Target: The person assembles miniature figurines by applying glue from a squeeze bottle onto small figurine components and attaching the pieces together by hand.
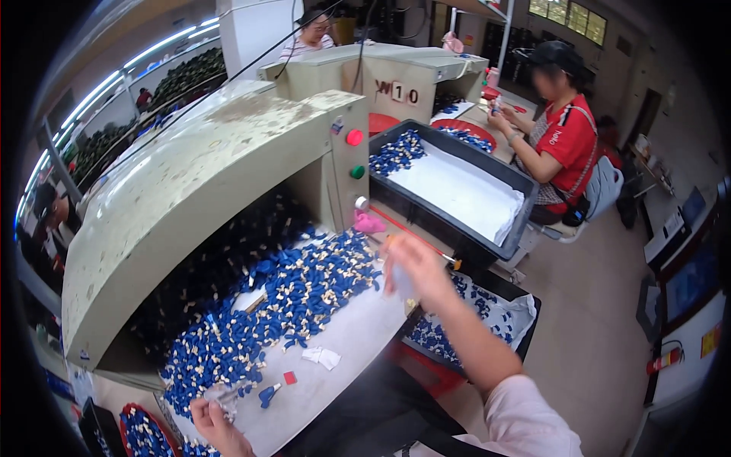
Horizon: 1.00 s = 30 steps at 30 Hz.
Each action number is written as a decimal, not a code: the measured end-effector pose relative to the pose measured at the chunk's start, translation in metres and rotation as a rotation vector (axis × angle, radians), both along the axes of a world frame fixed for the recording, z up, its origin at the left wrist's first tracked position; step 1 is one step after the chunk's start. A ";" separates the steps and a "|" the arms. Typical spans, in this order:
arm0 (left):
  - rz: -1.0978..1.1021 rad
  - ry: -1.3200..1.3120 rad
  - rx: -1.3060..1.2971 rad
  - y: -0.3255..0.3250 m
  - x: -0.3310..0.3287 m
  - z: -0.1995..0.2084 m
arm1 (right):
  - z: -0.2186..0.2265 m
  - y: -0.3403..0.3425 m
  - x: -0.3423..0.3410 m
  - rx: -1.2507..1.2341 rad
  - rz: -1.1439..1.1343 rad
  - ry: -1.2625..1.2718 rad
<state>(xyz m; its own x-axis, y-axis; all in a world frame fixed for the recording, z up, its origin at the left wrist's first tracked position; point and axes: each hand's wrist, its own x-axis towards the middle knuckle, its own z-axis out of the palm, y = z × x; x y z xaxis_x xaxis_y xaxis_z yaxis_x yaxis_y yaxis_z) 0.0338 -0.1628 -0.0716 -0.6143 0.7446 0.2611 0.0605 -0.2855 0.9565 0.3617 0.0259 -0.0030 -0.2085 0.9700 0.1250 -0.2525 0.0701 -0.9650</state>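
Left fingers (pixel 201 411) pinch a greyish wad (pixel 224 395), right fingers (pixel 415 255) blur beyond telling, dark lettering (pixel 413 96) marking a machine (pixel 422 67)

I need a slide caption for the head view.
Left hand and right hand near opposite ends of a heap of small blue and cream pieces.

Indoor workshop. Floor (pixel 576 320) pale beige, smooth, running down the right side. Upper right: window (pixel 569 15) in several panes, daylight yellow-green behind. Upper left: white light tubes (pixel 126 65) in long slanting rows, lit; below them, shelving (pixel 186 80) heaped with dark green stuff, detail too small to tell. White pillar (pixel 259 34) at rear. Far right: greyish wall (pixel 689 126), dim; lower along it, red fire extinguisher (pixel 665 361). Pale grey chair (pixel 601 190) on floor, right of centre.
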 end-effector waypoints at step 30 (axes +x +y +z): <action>0.105 1.022 -0.408 -0.008 0.032 -0.018 | 0.017 0.214 0.106 -0.037 -0.674 -0.601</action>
<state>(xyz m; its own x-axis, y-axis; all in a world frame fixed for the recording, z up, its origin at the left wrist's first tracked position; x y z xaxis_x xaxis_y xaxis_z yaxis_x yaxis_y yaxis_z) 0.0662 -0.1712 -0.0893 -0.3147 0.8471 0.4283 0.8813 0.0931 0.4633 0.4676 0.2398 0.0135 0.3858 0.9111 0.1449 0.3786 -0.0132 -0.9255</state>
